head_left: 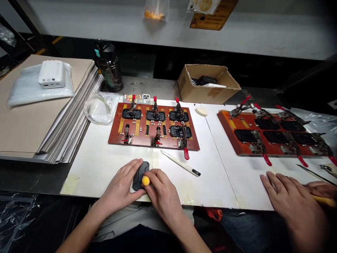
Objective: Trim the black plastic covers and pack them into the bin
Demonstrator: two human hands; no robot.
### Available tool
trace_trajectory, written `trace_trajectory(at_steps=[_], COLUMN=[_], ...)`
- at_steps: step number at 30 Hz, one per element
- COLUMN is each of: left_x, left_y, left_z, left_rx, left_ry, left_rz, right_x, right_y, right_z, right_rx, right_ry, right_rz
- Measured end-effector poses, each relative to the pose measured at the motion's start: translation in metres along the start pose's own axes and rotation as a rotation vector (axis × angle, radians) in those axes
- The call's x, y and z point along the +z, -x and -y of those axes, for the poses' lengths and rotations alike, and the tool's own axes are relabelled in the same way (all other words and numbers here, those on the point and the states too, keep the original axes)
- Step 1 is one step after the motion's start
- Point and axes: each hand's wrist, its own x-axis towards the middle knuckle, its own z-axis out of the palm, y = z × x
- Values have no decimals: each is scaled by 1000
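On the white work surface, my left hand steadies a flat black plastic cover, its fingers along the left and upper edge and its thumb at the lower edge. My right hand pinches a tool with a rounded yellow end over the cover's right side. The rest of that tool is hidden, so its kind cannot be made out. Beyond the hands lies a white craft knife. Behind it, a reddish-brown fixture board carries several black plastic parts under red-handled toggle clamps.
To the right, a co-worker's hands are beside a second clamp fixture. A cardboard box and a dark bottle stand at the back. Stacked cardboard sheets bear a white device at left.
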Motion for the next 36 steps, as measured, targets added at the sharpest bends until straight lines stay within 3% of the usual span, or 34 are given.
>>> trace_trajectory(at_steps=[4,8,14,16,19,24,27,32,36], left_x=[-2,-2,0,1,3,4,5,6,5], left_y=[1,0,2,2,2,2,2,3,4], left_z=[2,3,7,9,10,11,11,12,11], left_rx=[43,64,104,103,108,124,121,130,131], left_ry=[-1,-17,-94,-109,-116,-59,-41,-28,-48], left_rz=[18,11,5,-3,-17,-31,-38,-60,-58], right_x=[1,2,-37,-43,-30,-2,-1,-6,-12], right_y=[1,-7,17,25,22,-13,-27,-30,-39], right_z=[8,9,2,1,0,3,6,7,-3], right_rx=[63,43,44,79,51,-11,-3,18,75], right_ry=[44,19,-64,-120,-166,3,54,79,19], right_rz=[87,31,260,144,-43,8,-63,-35,-289])
